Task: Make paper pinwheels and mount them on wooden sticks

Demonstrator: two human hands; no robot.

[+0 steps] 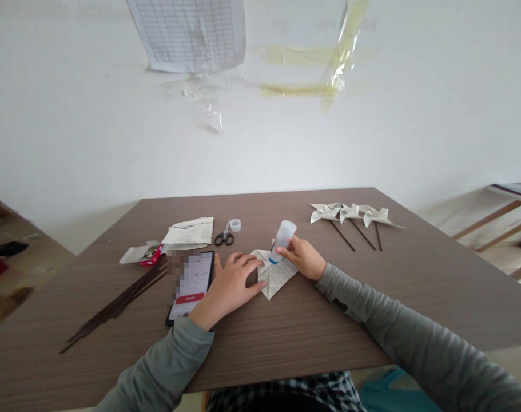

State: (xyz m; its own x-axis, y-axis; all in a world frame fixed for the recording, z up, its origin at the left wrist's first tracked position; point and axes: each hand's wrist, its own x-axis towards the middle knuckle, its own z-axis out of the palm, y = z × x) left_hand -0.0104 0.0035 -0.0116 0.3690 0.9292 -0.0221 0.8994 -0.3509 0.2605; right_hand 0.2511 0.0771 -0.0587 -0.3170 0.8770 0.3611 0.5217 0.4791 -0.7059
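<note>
My right hand (pixel 306 257) grips a glue stick (pixel 283 237), white with a blue band at its lower end. The stick is tilted, its blue end down against a folded piece of printed paper (pixel 277 280). My left hand (pixel 234 280) lies at the paper's left edge with its fingers spread and the fingertips touching it. Just left of that hand lies a phone (pixel 190 289) with a lit screen, partly pixelated. A small white cap (pixel 235 225) sits beyond the hands, beside black-handled scissors (pixel 224 237).
Three paper pinwheels (pixel 350 213) on dark sticks lie at the back right. To the left are a stack of cut paper (pixel 188 233), an opened small red box (pixel 151 256) and a bundle of dark sticks (pixel 114 300). A white wall (pixel 260 154) stands behind the table (pixel 311 337).
</note>
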